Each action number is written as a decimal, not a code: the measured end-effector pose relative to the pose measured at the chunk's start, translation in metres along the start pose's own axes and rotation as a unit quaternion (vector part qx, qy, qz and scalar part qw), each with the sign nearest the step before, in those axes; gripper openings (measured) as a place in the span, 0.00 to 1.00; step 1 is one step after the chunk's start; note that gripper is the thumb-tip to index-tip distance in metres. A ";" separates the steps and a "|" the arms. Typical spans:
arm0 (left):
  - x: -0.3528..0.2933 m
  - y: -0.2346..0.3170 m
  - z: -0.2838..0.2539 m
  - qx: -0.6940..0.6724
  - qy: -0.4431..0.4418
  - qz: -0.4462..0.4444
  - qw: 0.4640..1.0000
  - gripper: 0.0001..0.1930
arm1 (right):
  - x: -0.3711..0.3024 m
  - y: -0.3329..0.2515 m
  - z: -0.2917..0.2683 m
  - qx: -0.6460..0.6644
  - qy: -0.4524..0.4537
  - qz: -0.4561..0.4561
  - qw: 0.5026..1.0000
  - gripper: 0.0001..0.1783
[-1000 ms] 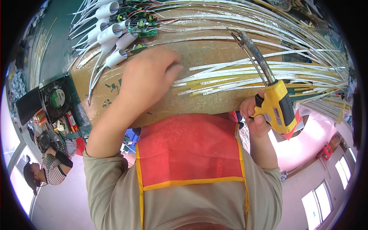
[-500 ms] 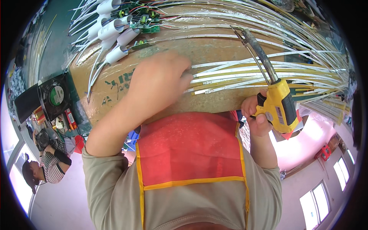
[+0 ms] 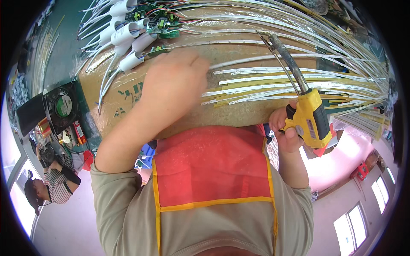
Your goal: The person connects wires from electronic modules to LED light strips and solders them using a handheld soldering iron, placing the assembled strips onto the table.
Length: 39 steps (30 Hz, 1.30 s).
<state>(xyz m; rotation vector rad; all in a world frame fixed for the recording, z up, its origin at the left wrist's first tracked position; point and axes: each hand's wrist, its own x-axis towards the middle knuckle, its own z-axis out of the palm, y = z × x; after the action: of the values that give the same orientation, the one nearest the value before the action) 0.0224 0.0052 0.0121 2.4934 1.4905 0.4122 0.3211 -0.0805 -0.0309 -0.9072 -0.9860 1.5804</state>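
One white strip (image 3: 239, 62) is gripped near its end by the left hand (image 3: 173, 85), its fingers closed over it above the cardboard (image 3: 239, 115); the fingertips are hidden and the hand is blurred. By the right hand (image 3: 285, 130), the yellow soldering gun (image 3: 315, 117) is gripped at its handle with the fingers curled round, and its metal barrel (image 3: 291, 64) is pointed up and away, presumably so that skin and loose strips (image 3: 239, 90) are spared its heat. The loose strips are laid side by side with their ends toward the left hand, probably for easy picking one at a time. The green circuit boards (image 3: 166, 27) are grouped beyond the left hand, beside the white cups (image 3: 131, 62), perhaps so that wires and strips can be fanned out to opposite sides. The strips are thin, flat and bendy, some white and some yellowish; the cups are smooth and rounded, the boards knobbly with small parts. The brown cardboard is glossy and creased, the barrel dark and stained toward its bent tip.
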 end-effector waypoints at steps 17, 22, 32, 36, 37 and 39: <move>-0.022 -0.009 0.003 -0.016 0.043 -0.016 0.999 0.10 | -0.002 -0.001 0.002 -0.023 0.012 0.010 1.000 0.43; -0.030 0.001 0.002 -0.077 0.042 -0.038 0.995 0.12 | -0.003 -0.001 0.003 -0.021 0.023 0.011 0.999 0.43; -0.024 -0.029 -0.057 -0.046 0.081 -0.062 0.994 0.11 | -0.002 -0.007 0.021 0.016 -0.006 0.021 1.000 0.42; 0.012 -0.094 -0.089 0.063 0.223 -0.076 0.970 0.10 | 0.003 -0.009 0.031 0.018 -0.022 0.077 0.997 0.33; 0.024 -0.111 -0.094 0.071 0.250 -0.066 0.963 0.10 | 0.003 -0.010 0.032 0.030 -0.017 0.108 0.994 0.26; 0.047 -0.141 -0.096 0.000 0.228 -0.188 0.955 0.10 | 0.006 -0.008 0.034 0.041 -0.021 0.105 0.993 0.25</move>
<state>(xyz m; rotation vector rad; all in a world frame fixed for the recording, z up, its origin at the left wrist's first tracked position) -0.1058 0.1160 0.0642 2.1232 2.0770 0.9573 0.2921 -0.0791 -0.0108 -0.9467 -0.8702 1.8102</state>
